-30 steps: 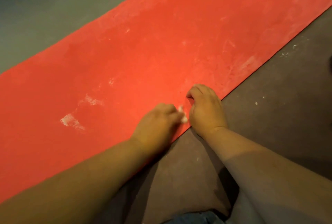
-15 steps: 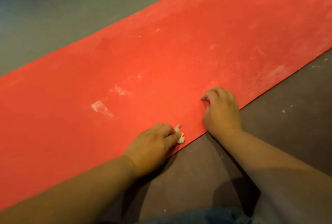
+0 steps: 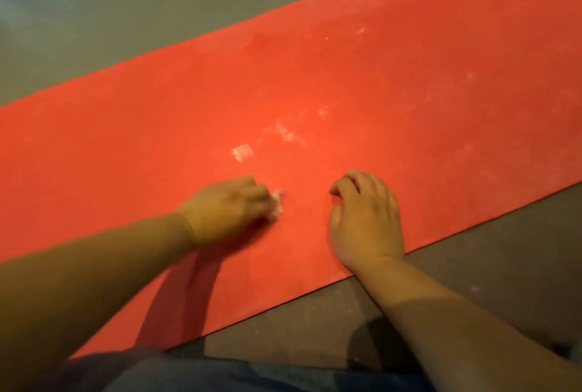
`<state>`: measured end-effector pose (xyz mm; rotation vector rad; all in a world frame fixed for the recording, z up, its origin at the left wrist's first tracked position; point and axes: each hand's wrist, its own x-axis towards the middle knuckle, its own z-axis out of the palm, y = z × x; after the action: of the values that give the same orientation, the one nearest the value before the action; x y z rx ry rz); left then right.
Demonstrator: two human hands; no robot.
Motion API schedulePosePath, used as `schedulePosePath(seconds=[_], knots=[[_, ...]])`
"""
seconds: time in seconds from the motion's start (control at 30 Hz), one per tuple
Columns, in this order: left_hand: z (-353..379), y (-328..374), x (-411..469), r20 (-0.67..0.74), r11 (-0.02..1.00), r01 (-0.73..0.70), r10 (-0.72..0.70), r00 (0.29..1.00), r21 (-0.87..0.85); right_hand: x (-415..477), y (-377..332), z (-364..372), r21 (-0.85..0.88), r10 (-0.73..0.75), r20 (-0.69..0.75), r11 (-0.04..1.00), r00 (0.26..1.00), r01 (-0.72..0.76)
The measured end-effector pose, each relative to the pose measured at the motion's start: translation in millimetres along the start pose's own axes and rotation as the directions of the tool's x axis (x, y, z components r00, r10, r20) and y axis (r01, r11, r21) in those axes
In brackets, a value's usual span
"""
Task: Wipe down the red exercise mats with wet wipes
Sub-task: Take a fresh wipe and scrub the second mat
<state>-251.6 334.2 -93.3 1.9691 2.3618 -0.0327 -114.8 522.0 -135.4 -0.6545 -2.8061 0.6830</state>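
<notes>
A long red exercise mat (image 3: pixel 362 77) lies diagonally across the floor, with pale smudges (image 3: pixel 242 152) near its middle. My left hand (image 3: pixel 230 207) grips a small crumpled white wet wipe (image 3: pixel 277 204) and presses it on the mat just below the smudges. A little to the right, my right hand (image 3: pixel 367 221) rests on the mat near its front edge with fingers curled, holding nothing. Most of the wipe is hidden under my left fingers.
Grey floor (image 3: pixel 94 20) lies beyond the mat's far edge, and darker speckled floor (image 3: pixel 472 259) runs along the near edge at the right. My knee in blue fabric (image 3: pixel 220 372) shows at the bottom.
My left hand has moved with the wipe from the mat's near edge further onto the mat, toward the smudges. My right hand has also shifted further onto the mat.
</notes>
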Motion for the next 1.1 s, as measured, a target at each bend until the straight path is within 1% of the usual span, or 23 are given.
schedulePosePath(seconds=[0.03, 0.07, 0.13, 0.17, 0.2, 0.23, 0.27, 0.37, 0.43, 0.47, 0.5, 0.53, 0.6, 0.63, 0.67, 0.7, 0.73, 0.83, 0.9, 0.93, 1.0, 1.07, 1.1], knots=[[0, -22, -2, -0.052, 0.988, 0.153, -0.152, 0.987, 0.031, 0, -1, 0, -0.005, 0.0, -0.005, 1.0, 1.0, 0.0], [1, -44, -5, -0.117, 0.923, 0.383, -0.377, 0.919, 0.036, 0, -2, 0, -0.01, 0.005, -0.013, 1.0, 1.0, -0.005], [10, -72, -8, -0.181, 0.619, 0.775, -0.783, 0.596, -0.127, -1, -3, 1, -0.016, 0.01, -0.035, 1.0, 0.999, -0.01], [14, -73, -5, -0.184, 0.484, 0.85, -0.873, 0.452, -0.208, -1, -3, 2, -0.02, 0.008, -0.042, 1.0, 0.999, -0.009], [18, -68, 3, -0.195, 0.441, 0.865, -0.894, 0.403, -0.24, 0, -3, 3, -0.025, 0.007, -0.046, 1.0, 0.999, -0.008], [22, -58, 11, -0.22, 0.479, 0.844, -0.874, 0.432, -0.243, 0, -3, 4, -0.027, 0.008, -0.05, 1.0, 0.999, -0.009], [25, -45, 18, -0.25, 0.574, 0.785, -0.816, 0.522, -0.234, 0, -2, 5, -0.026, 0.01, -0.056, 1.0, 0.998, -0.012], [25, -4, 10, -0.249, 0.906, 0.386, -0.42, 0.873, -0.177, -1, -3, 6, -0.021, 0.006, -0.071, 1.0, 0.997, -0.008], [19, -13, -2, -0.175, 0.978, 0.175, -0.194, 0.965, -0.118, 0, -2, 6, -0.021, 0.006, -0.071, 1.0, 0.997, -0.007], [19, -28, -5, -0.155, 0.981, 0.184, -0.192, 0.969, -0.067, 0, -2, 6, -0.022, 0.005, -0.073, 1.0, 0.997, -0.007], [18, -43, -5, -0.162, 0.958, 0.285, -0.286, 0.945, -0.026, 0, -2, 6, -0.025, 0.004, -0.075, 1.0, 0.997, -0.006], [19, -59, -3, -0.193, 0.892, 0.45, -0.446, 0.874, -0.025, 0, -2, 6, -0.028, 0.003, -0.075, 1.0, 0.997, -0.005], [23, -75, 11, -0.228, 0.653, 0.746, -0.752, 0.619, -0.13, 0, -2, 7, -0.03, 0.003, -0.072, 1.0, 0.997, -0.005], [24, -72, 21, -0.214, 0.564, 0.806, -0.822, 0.528, -0.179, 0, -2, 7, -0.028, 0.003, -0.07, 1.0, 0.998, -0.005], [25, -63, 30, -0.198, 0.537, 0.82, -0.841, 0.503, -0.197, 0, -1, 7, -0.026, 0.003, -0.068, 1.0, 0.998, -0.005], [27, -51, 36, -0.184, 0.563, 0.8, -0.825, 0.534, -0.205, 1, -1, 8, -0.026, 0.003, -0.066, 1.0, 0.998, -0.004], [29, -38, 36, -0.182, 0.64, 0.739, -0.768, 0.614, -0.212, 0, -1, 8, -0.026, 0.003, -0.065, 1.0, 0.998, -0.005], [20, -16, 11, -0.227, 0.897, 0.408, -0.439, 0.869, -0.171, 0, -1, 7, -0.02, 0.005, -0.069, 1.0, 0.998, -0.007], [13, -34, 0, -0.23, 0.967, 0.251, -0.252, 0.94, -0.031, 0, -1, 7, -0.015, 0.004, -0.067, 1.0, 0.998, -0.005], [13, -48, 1, -0.197, 0.966, 0.258, -0.247, 0.949, 0.033, 1, -1, 7, -0.013, 0.004, -0.069, 1.0, 0.998, -0.005], [17, -71, 13, -0.208, 0.884, 0.466, -0.449, 0.869, 0.041, 0, -1, 6, -0.011, 0.003, -0.074, 1.0, 0.997, -0.004], [25, -72, 33, -0.24, 0.667, 0.735, -0.738, 0.631, -0.122, -1, -1, 6, -0.011, 0.003, -0.071, 1.0, 0.997, -0.004], [26, -65, 41, -0.226, 0.586, 0.791, -0.806, 0.548, -0.174, 0, 0, 6, -0.01, 0.001, -0.069, 1.0, 0.998, -0.002]])
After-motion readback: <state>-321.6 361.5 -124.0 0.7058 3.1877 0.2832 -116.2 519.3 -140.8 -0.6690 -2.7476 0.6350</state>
